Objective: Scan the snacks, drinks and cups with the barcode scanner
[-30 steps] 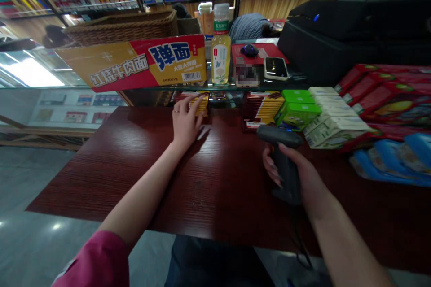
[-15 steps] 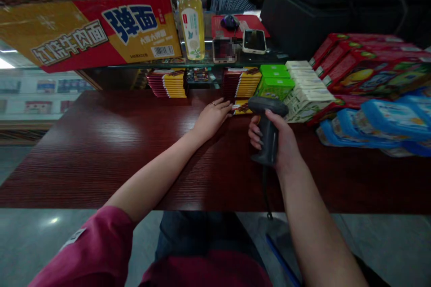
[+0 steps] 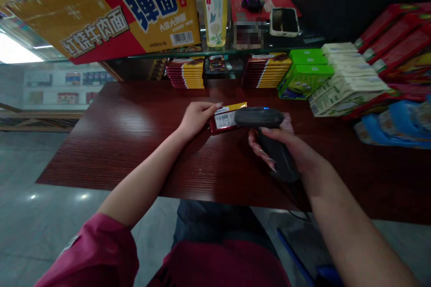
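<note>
My left hand [image 3: 197, 119] pinches the left end of a chocolate bar [image 3: 225, 120] in a dark red and yellow wrapper. A white barcode label on the bar is turned up into view. In my right hand [image 3: 296, 145] is a black barcode scanner [image 3: 259, 117], gripped round its handle, with a small blue light lit on top. The scanner's head points left and covers the right part of the bar, so I cannot tell whether they touch. Behind the bar stand two stacks of similar chocolate bars, one on the left [image 3: 186, 74] and one on the right [image 3: 267, 71].
Green boxes [image 3: 305, 74], pale cartons [image 3: 350, 80], red packs [image 3: 397, 40] and blue packages [image 3: 400, 121] line the right side. On the glass shelf are a noodle carton [image 3: 107, 18], a drink bottle [image 3: 215, 9], a mouse [image 3: 253, 2] and a phone [image 3: 284, 21].
My left hand has taken hold of the bar, drawn it nearer and turned its barcode label into view. The scanner has swung left over the bar, and its blue light now shows.
</note>
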Motion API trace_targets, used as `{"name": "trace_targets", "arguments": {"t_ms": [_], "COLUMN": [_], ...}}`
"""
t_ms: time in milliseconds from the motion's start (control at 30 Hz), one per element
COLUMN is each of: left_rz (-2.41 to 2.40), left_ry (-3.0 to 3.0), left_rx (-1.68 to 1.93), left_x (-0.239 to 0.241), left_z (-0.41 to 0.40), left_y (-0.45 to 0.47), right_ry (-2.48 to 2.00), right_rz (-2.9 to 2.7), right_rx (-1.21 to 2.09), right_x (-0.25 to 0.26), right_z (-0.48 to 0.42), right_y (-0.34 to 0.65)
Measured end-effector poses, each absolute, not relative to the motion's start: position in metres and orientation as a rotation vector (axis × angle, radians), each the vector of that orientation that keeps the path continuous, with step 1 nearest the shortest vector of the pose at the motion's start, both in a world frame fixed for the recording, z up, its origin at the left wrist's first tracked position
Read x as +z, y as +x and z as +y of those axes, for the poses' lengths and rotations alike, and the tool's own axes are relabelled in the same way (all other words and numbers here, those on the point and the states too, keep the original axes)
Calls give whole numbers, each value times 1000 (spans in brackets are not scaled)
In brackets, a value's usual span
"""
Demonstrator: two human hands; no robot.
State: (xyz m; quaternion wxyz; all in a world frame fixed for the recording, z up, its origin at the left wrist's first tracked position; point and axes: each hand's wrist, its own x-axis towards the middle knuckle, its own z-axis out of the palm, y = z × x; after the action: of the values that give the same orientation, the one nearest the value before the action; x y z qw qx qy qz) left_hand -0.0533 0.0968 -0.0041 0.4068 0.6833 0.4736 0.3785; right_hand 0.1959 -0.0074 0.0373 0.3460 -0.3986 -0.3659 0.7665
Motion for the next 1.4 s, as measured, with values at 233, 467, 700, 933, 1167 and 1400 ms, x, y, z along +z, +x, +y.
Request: {"name": "trace_targets", "arguments": {"t_ms": [233,467,700,933,1167,1400], "left_rz": [1172,1148,1210,918,1252,1286], "left_ry": [1684,1672,1711,1777,1963,2267], "left_rx": [927,913,902,895,1152,868], "left_x": [-2,-1,-3,14,27,11], "left_z": [97,95,97,100,128,141], "left_y": [-46,-46,-45,-64,-142,-181], "right_ry": [-1139,-1138,-1070,-1087,-1090,-1133], "right_rz": [-952,-976,-1054,-1047,-1036,-926], "right_rx": [1946,1918,1960,1933,1933,1998], "right_x": [34,29,24,31,31,29], "right_z": [-8,-7,-6,-8,-7,-6], "right_y": [190,192,195,196,194,196]}}
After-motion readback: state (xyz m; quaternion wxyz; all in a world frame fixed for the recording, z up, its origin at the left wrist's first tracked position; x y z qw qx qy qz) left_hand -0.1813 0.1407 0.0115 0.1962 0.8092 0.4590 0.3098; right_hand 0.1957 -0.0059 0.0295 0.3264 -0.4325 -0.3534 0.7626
